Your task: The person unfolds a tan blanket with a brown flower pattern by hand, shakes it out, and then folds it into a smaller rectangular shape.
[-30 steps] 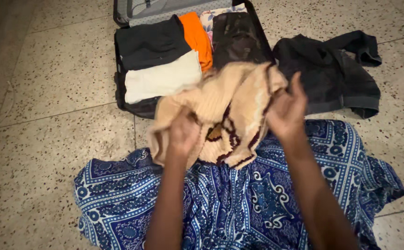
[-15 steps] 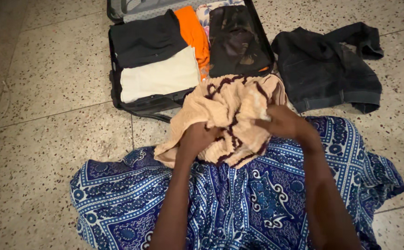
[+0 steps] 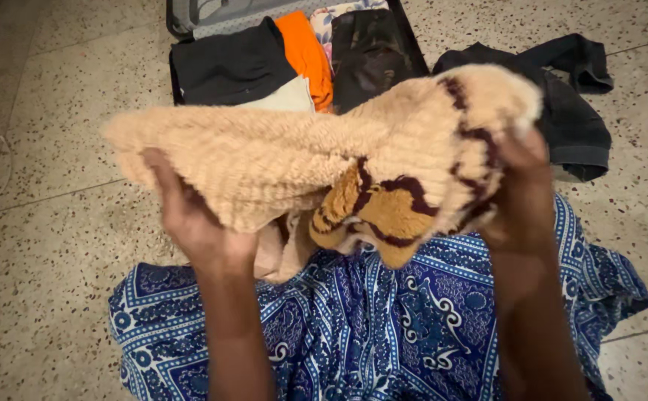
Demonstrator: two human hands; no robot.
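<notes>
Speckled terrazzo floor fills the view as we look down at our lap, which is covered by a blue patterned cloth with white borders. We hold a fuzzy beige knit garment with dark maroon trim up in the air above our lap, between us and the luggage. Its long axis runs left to right, nearly level, with the bulkier bunched end and its maroon lines on the right and the plainer end reaching left. A loose fold hangs down from its middle toward the cloth.

Beyond it lies an open dark suitcase on the floor, partly hidden by the raised garment. Inside we see a folded black piece, a cream piece just below it, an orange piece and a dark glossy item. To the right of the suitcase, a black jacket lies crumpled on the floor.

Our left hand is raised with the palm toward us, its fingers closed on the garment's lower left edge. Our right hand is also raised, its fingers gripping the bunched right end from underneath
</notes>
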